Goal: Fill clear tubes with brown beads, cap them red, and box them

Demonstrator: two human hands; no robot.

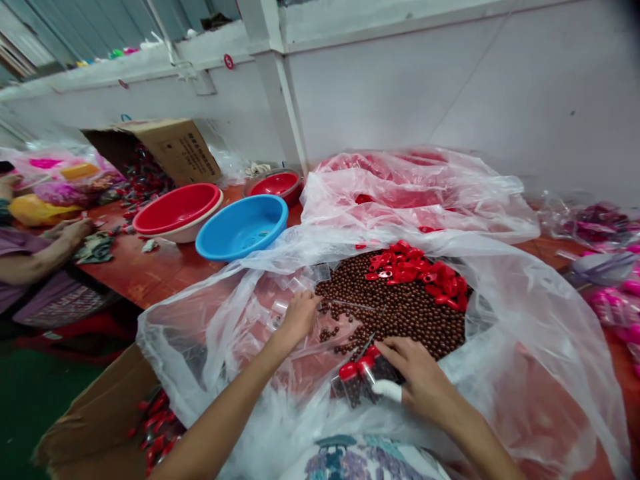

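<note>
Brown beads [415, 320] lie in a wide heap on a clear plastic sheet [520, 300]. Red caps [400, 263] are piled on the far side of the heap. My left hand [301, 315] is at the heap's left edge, fingers drawn together; what they hold is too small to make out. Clear empty containers [280, 307] lie just beside it. At the near edge, my right hand [417, 373], one finger wrapped in white, curls around small red-capped containers [353, 380] with brown beads inside. A thin metallic piece [369, 343] sticks up by its fingertips.
Blue [243, 230] and red [177, 207] basins stand at the back left, near a tipped cardboard box [175, 153]. Bagged red parts [415, 187] lie against the wall. Another open box [100, 420] sits low at left. A co-worker's arm [45, 257] is at far left.
</note>
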